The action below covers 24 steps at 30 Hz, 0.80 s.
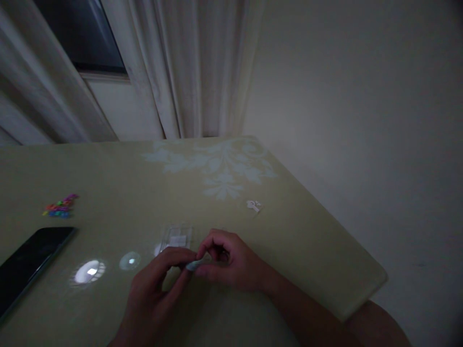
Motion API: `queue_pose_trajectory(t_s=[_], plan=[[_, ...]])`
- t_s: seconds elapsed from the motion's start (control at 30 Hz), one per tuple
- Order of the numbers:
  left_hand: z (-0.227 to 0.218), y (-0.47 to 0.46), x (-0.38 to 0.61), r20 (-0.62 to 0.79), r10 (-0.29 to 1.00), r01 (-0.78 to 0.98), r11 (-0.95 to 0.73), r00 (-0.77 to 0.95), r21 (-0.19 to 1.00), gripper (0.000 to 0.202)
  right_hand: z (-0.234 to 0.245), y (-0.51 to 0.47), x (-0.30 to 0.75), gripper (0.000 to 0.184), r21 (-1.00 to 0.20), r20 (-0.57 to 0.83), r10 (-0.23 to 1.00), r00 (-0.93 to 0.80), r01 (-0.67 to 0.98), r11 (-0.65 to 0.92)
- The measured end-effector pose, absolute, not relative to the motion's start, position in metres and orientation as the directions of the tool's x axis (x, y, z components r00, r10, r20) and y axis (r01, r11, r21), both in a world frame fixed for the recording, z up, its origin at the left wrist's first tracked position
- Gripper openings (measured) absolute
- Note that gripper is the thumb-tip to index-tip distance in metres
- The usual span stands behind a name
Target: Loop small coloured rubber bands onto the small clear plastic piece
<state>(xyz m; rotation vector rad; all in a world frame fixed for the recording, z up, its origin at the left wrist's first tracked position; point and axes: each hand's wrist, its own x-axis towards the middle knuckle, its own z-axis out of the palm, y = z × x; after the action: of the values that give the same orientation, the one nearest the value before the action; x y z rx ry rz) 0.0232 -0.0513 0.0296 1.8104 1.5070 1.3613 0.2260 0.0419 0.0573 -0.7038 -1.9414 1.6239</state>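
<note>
My left hand [159,284] and my right hand [229,260] meet low in the middle of the view, over the table. Between their fingertips is a small, flat, pale bluish-white piece [194,265], too small and dim to name. Thumb and fingers of both hands pinch it, the left from its left end and the right from its right end. Just behind the hands lies a clear plastic case [179,236] with a whitish patch in it, partly covered by my left fingers. A small white cut-out piece [253,206] lies farther off to the right.
A black phone [34,262] lies at the left edge. Behind it is a small heap of colourful little pieces [61,207]. The table [307,260] has a leaf pattern and a slanting right edge. Curtains [202,67] and a wall [354,96] stand beyond; lamp reflections show near my left hand.
</note>
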Motion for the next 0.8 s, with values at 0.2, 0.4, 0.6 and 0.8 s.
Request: queue_pose_trajectory(t_s=[0.2, 0.4, 0.6, 0.8], plan=[[0.029, -0.052, 0.024, 0.416, 0.906, 0.499, -0.326, -0.078, 0.803, 0.011, 0.05, 0.042, 0.223, 0.03, -0.889, 0.345, 0.685, -0.642, 0.01, 0.458], [0.026, -0.053, 0.021, 0.459, 0.885, 0.523, -0.353, -0.082, 0.776, 0.016, 0.041, 0.039, 0.223, 0.024, -0.765, 0.482, 0.625, -0.614, 0.053, 0.642], [0.032, -0.051, 0.021, 0.51, 0.856, 0.584, -0.371, -0.086, 0.722, 0.016, 0.038, 0.039, 0.222, 0.022, -0.632, 0.606, 0.54, -0.585, 0.058, 0.772], [0.031, -0.049, 0.02, 0.519, 0.852, 0.58, -0.385, -0.076, 0.718, 0.017, 0.034, 0.04, 0.22, 0.029, -0.522, 0.675, 0.482, -0.559, 0.1, 0.847]])
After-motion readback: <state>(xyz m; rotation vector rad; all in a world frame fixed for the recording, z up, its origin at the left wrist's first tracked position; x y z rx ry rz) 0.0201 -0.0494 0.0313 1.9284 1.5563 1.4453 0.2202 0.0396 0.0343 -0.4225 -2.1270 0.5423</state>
